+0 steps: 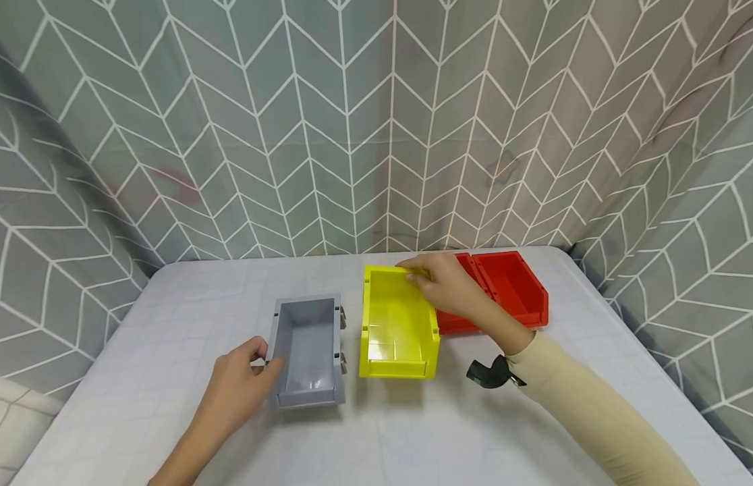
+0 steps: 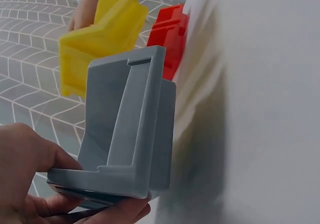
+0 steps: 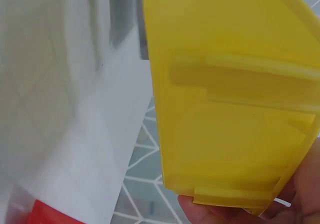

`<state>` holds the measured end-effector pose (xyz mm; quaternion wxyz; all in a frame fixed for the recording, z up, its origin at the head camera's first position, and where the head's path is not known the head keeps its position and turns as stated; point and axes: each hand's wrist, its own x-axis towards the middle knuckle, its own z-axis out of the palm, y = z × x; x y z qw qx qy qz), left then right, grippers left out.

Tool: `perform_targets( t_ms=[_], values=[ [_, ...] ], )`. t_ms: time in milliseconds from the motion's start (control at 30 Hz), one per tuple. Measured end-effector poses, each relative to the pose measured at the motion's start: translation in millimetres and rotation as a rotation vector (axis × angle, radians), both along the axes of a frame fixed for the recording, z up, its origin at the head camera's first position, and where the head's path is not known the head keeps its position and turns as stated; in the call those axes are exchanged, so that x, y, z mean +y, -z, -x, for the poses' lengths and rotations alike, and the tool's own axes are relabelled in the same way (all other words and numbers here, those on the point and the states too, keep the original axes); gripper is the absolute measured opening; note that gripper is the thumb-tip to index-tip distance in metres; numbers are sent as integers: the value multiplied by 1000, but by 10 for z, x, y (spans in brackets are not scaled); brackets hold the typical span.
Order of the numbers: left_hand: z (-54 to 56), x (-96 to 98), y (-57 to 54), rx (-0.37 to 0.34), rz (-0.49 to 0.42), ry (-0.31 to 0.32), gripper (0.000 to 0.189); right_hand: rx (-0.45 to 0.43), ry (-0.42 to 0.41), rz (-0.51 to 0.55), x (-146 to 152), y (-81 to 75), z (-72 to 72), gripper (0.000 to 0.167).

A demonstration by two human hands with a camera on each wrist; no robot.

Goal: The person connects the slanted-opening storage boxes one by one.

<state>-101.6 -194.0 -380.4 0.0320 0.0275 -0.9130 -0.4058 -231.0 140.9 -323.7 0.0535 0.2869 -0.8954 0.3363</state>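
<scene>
My left hand (image 1: 241, 381) pinches the left wall of a grey plastic storage bin (image 1: 308, 351), thumb inside and fingers beneath. In the left wrist view this bin (image 2: 125, 119) is tilted and raised off the white surface. A yellow storage bin (image 1: 396, 324) stands to its right, its back rim gripped by my right hand (image 1: 440, 280) at the far right corner. The right wrist view shows the ribbed side of the yellow bin (image 3: 230, 98) close up, with fingers (image 3: 200, 211) at its back end. A narrow gap separates the two bins. Small clips (image 1: 343, 363) stick out from the grey bin's right side.
Two red bins (image 1: 516, 290) sit side by side on the white-covered table (image 1: 194, 317) at the back right, one partly hidden behind my right forearm. A patterned grey curtain (image 1: 352, 135) hangs behind the table and along both sides. A dark strap piece (image 1: 490, 372) hangs at my right wrist.
</scene>
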Motion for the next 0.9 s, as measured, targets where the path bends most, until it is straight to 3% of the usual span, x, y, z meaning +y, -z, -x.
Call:
perform_targets(
  t_ms=[200,400,500,633,733,900],
  values=[
    [-223,9,150,-103,10,-2,14,7,-28,23,22,-9,-234,29],
    [-270,18,196,-150,36,6,13,-12,-32,29,15,15,-361,29],
    [-209,-7,163,-101,40,42,29,-23,-44,36,-1,36,-403,29],
    [-111,-77,157,65,26,118,57,-29,-70,31,-41,88,-426,28],
    [-70,-122,203,144,12,175,58,-35,-85,21,-79,121,-429,28],
    [-46,-139,319,161,-7,213,55,-54,-102,15,-129,142,-439,29]
  ],
)
